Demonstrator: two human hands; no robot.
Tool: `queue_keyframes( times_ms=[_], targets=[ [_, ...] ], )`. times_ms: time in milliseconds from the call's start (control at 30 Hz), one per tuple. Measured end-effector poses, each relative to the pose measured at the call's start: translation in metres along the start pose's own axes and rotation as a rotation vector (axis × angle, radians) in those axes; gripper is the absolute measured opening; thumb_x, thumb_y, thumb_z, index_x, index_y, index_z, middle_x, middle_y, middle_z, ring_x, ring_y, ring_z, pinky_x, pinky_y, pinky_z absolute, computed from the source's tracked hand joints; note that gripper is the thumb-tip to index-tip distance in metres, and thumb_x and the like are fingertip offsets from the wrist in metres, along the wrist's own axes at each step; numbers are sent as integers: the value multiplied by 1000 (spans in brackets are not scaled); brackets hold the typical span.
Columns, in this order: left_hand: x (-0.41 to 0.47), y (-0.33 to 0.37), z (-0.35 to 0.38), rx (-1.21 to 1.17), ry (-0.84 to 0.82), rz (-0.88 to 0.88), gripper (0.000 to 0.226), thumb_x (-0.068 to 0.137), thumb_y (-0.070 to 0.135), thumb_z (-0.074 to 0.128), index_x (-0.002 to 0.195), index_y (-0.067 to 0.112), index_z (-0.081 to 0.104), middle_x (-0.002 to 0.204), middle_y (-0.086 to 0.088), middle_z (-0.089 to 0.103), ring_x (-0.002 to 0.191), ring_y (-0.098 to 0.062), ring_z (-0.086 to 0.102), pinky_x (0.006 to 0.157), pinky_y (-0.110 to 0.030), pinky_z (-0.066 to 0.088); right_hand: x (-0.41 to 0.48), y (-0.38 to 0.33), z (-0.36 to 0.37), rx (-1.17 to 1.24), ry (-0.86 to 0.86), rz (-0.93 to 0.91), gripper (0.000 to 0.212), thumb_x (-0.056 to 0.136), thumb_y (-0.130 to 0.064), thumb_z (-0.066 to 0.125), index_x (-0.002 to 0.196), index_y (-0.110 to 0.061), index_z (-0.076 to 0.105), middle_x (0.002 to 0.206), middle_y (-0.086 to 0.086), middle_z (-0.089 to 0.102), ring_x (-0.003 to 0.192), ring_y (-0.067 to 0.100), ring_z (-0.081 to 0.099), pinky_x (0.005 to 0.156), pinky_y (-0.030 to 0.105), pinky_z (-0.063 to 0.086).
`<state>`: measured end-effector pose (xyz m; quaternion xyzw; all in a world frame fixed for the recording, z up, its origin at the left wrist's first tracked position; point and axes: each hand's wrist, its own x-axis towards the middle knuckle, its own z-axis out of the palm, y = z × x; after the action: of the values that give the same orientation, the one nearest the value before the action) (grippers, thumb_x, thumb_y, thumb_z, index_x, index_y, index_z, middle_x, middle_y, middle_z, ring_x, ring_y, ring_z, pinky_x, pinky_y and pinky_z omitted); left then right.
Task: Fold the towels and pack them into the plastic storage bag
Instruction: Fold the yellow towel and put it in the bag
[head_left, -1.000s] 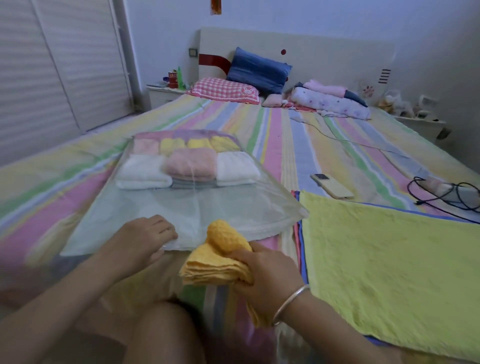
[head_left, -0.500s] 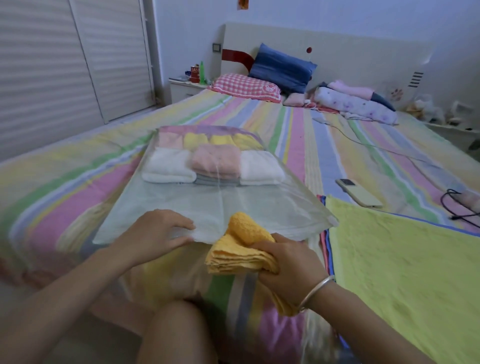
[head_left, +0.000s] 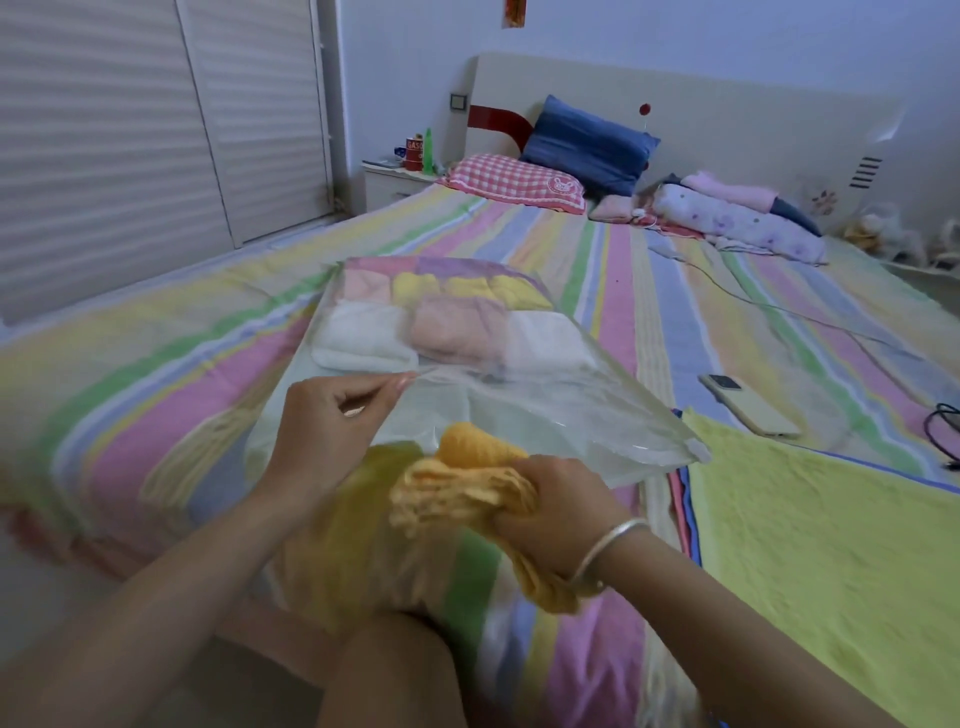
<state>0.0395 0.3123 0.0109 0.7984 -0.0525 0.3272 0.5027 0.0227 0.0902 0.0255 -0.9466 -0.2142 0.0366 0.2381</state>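
Note:
A clear plastic storage bag (head_left: 561, 415) lies on the striped bed, its mouth toward me. Inside at its far end sit several folded towels: white (head_left: 358, 338), pink (head_left: 457, 332) and yellow (head_left: 467, 286). My left hand (head_left: 332, 426) pinches the upper lip of the bag's mouth and holds it lifted. My right hand (head_left: 556, 499) grips a folded orange towel (head_left: 467, 483) right at the opening, below the raised lip. A yellow-green towel (head_left: 831, 545) lies spread flat on the bed to the right.
A phone (head_left: 748, 405) lies on the bed beyond the flat towel, with a black cable (head_left: 943, 431) at the right edge. Pillows (head_left: 519, 182) and bundled bedding (head_left: 737, 223) sit by the headboard. A nightstand (head_left: 395, 182) and closet doors stand on the left. My knee (head_left: 395, 670) is below.
My left hand went from resting on the bag's mouth to pinching its top layer and lifting it open. The orange towel in my right hand stays at the opening.

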Motion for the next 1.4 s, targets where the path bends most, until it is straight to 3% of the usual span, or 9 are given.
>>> queue_keyframes(
  times_ms=[67, 200, 467, 667, 833, 1067, 1167, 1233, 1400],
  targets=[
    [3, 8, 0, -39, 28, 31, 17, 87, 18, 69, 101, 12, 76, 95, 17, 72, 93, 6, 67, 84, -15, 53, 22, -14, -6, 225, 5, 155, 19, 73, -44, 61, 71, -25, 61, 81, 0, 67, 84, 21, 64, 74, 30, 49],
    [10, 16, -2, -25, 76, 118, 16, 87, 17, 69, 100, 12, 77, 100, 8, 73, 98, 4, 67, 91, -19, 51, 64, -29, -17, 583, -46, 314, 15, 84, -25, 63, 95, -16, 66, 93, 6, 67, 88, 24, 62, 78, 28, 47],
    [16, 1, -25, 457, 11, 398, 32, 84, 7, 60, 114, 14, 70, 106, 2, 72, 97, -14, 67, 80, -31, 56, 79, 3, -59, 472, -362, 285, 18, 58, -31, 67, 61, -13, 64, 60, 0, 62, 61, 14, 55, 63, 28, 46],
    [0, -31, -23, 708, -124, 132, 70, 69, -5, 60, 134, 17, 50, 124, -3, 62, 115, -25, 56, 99, -36, 40, 75, 19, -32, 600, 91, 368, 7, 81, -17, 67, 87, -16, 69, 82, 4, 70, 73, 16, 64, 69, 24, 53],
    [-8, -38, -29, 673, -114, 56, 64, 84, 4, 60, 145, 17, 42, 142, -4, 51, 132, -22, 45, 108, -37, 36, 93, -21, 13, 606, 30, 349, 25, 93, -28, 58, 115, -17, 63, 121, 5, 63, 113, 27, 58, 94, 19, 44],
    [-22, -54, -49, 858, -315, -187, 86, 88, 14, 47, 154, 19, -9, 163, -7, 1, 150, -21, 1, 122, -32, 5, 183, -62, 71, 306, 88, 366, 36, 95, -36, 46, 115, -9, 61, 112, 6, 62, 108, 25, 59, 85, 31, 45],
    [-27, -52, -57, 902, -336, -298, 102, 85, 26, 56, 150, 20, -22, 162, -5, -11, 150, -22, -3, 121, -33, 10, 192, -72, 105, 135, 24, 397, 44, 94, -42, 46, 124, -11, 55, 126, 8, 58, 116, 27, 55, 83, 25, 48],
    [-32, -51, -59, 864, -355, -382, 103, 87, 27, 57, 149, 21, -25, 162, -4, -14, 150, -23, 2, 117, -34, 20, 188, -74, 115, 155, -1, 411, 66, 88, -61, 46, 136, -16, 46, 134, 16, 50, 122, 35, 49, 98, 42, 44],
    [-43, -52, -58, 766, -325, -423, 91, 91, 23, 49, 151, 27, -19, 163, 3, -3, 134, -26, 41, 82, -36, 44, 175, -59, 97, 627, -79, 299, 67, 87, -59, 46, 133, -10, 50, 130, 10, 52, 116, 27, 53, 99, 40, 43]
  ],
)
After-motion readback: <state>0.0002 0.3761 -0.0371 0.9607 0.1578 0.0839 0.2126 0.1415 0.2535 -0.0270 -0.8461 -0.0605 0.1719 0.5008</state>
